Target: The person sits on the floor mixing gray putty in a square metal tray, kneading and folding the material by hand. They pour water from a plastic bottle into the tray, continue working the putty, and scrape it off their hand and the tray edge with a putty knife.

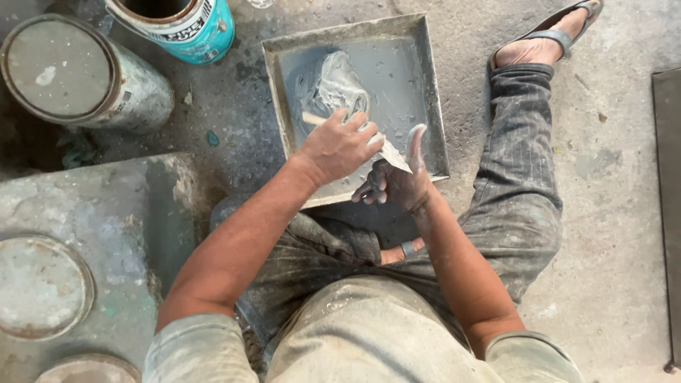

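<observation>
A square metal tray (425,85) lies on the floor with a mound of grey putty (333,81) in its left half. My left hand (340,145) grips a putty knife by its wooden handle (309,118) over the tray's near edge. The knife's blade (392,154) points right and rests against my right hand (401,181). That hand's fingers curl under the blade, and one putty-coated finger sticks up beside it. Both hands are smeared grey.
A teal open paint can (188,25) and a lidded grey can (78,71) stand at the upper left. A putty-stained block (106,206) with round lids (39,284) on it lies to the left. My legs flank the tray, with a sandalled foot (546,35) at the upper right.
</observation>
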